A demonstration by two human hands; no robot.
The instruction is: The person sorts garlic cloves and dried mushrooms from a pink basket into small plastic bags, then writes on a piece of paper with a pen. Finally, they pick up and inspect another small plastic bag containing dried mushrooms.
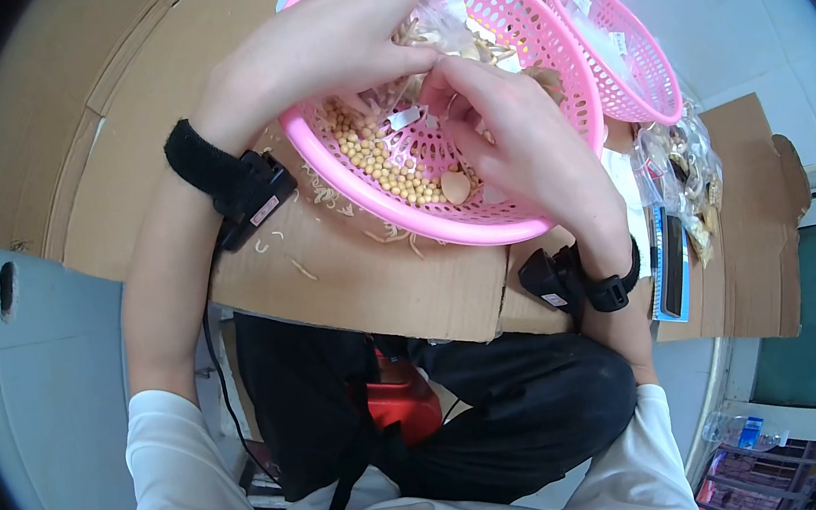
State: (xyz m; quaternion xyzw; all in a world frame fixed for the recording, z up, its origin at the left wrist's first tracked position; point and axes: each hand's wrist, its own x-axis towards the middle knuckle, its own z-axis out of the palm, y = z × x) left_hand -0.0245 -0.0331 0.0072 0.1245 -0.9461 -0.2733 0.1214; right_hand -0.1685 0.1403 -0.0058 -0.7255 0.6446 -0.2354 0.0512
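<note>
A pink plastic colander point(425, 225) stands on the cardboard. Inside it lie yellow soybeans point(377, 163), a round pale slice point(456, 187), small white paper slips point(404, 117) and a clear plastic bag point(446, 17) with pale dried pieces around it. My left hand point(352, 30) reaches over the far left rim, its thumb stretched toward my other hand; its fingers, partly hidden, close on the crumpled plastic. Just right of that thumb, my right hand point(508, 118) is inside the colander with fingers curled together. What sits between those fingertips is hidden.
A second pink basket point(621, 49) with clear packets stands at the upper right. Below it are filled plastic bags point(686, 173) and a dark flat object point(672, 265) on a blue packet. Pale scraps point(326, 196) lie on the cardboard point(362, 295) by the colander.
</note>
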